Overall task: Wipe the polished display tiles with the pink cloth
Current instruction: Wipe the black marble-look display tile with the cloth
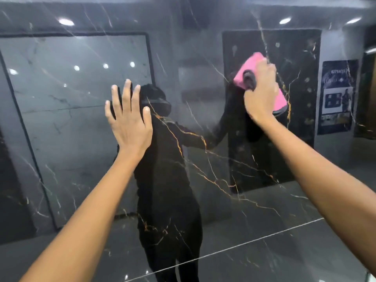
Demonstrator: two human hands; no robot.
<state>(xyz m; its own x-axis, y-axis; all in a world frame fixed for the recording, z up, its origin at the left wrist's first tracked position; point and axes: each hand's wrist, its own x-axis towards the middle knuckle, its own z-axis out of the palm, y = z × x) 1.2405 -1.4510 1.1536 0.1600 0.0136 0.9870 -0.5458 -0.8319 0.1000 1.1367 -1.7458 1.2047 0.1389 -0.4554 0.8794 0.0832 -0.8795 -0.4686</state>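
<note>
Black polished display tile, veined in gold and white and highly reflective, fills the view and stands upright before the person. Risk noted: the left hand lies flat on the gloss with fingers spread and straight, holding nothing, and in my judgement is likely to leave prints on the face being cleaned. A second risk is streaking if the folded cloth is dragged unevenly. The pink cloth is bunched in the right hand, whose fingers curl round it and press it against the tile toward the upper right. The two hands are well apart, the cloth right of and higher than the left hand.
</note>
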